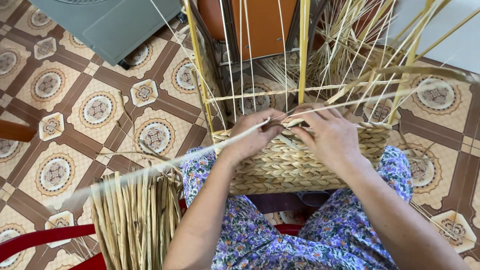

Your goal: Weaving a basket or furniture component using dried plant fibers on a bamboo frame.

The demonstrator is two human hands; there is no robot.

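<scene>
The floor (100, 75) is laid with brown and cream patterned tiles bearing round medallions. A grey-green flat-sided appliance (115, 22) is seen at the floor's top-left area, standing on dark feet. An orange-brown panel (262, 25) is noted at the top centre, behind a dark metal frame. A bundle of dried rush strands (135, 215) is found toward the bottom-left, resting against a red curved rail (40, 237). A brown wooden piece (15, 132) is seen at the left edge. Floral purple clothing (260, 240) is observed at the bottom centre.
</scene>
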